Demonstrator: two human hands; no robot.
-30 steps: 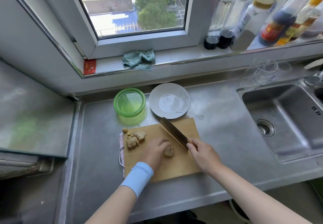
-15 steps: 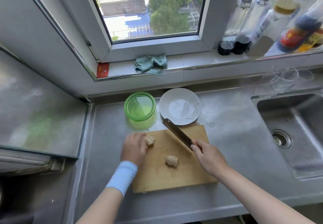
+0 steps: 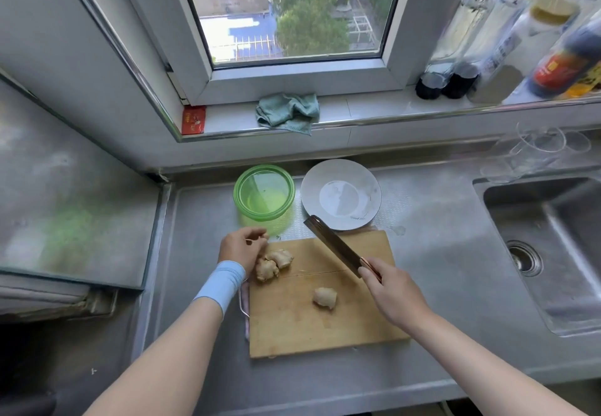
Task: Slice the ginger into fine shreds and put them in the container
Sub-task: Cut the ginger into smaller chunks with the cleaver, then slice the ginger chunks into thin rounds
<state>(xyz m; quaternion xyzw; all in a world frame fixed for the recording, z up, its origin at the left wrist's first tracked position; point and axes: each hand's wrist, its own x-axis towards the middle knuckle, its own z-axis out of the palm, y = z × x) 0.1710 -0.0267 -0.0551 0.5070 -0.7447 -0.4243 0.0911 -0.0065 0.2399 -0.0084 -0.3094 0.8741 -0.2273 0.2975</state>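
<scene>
Board: a wooden board (image 3: 325, 324) is laid on a steel counter (image 3: 439, 253), left of the sink (image 3: 553, 246).
Ginger: three knobs of ginger are seen on the board. Two (image 3: 273, 263) lie touching at its left edge. One (image 3: 324, 298) lies apart from them, near the middle.
Left hand: the left hand (image 3: 242, 246) is held at the board's far left corner, just beside the two knobs. The fingers are curled inward, and whether anything is pinched cannot be told. A pale blue wristband (image 3: 221, 282) is worn.
Right hand: the right hand (image 3: 393, 289) is wrapped round the handle of a knife (image 3: 335, 246). The blade is angled away and leftward over the board's far side.
Container: a round, see-through green container (image 3: 264, 198) is stood open just behind the left hand.
Plate: a white plate (image 3: 340, 194) is set just right of the container. Small print on its near rim is too small to be read.
Sill: a crumpled green cloth (image 3: 287, 111) and a red packet (image 3: 193, 120) with illegible print are seen.
Bottles: blurred bottles (image 3: 553, 68) are seen at the right. One dark bottle carries a red label with unreadable yellow marks.
</scene>
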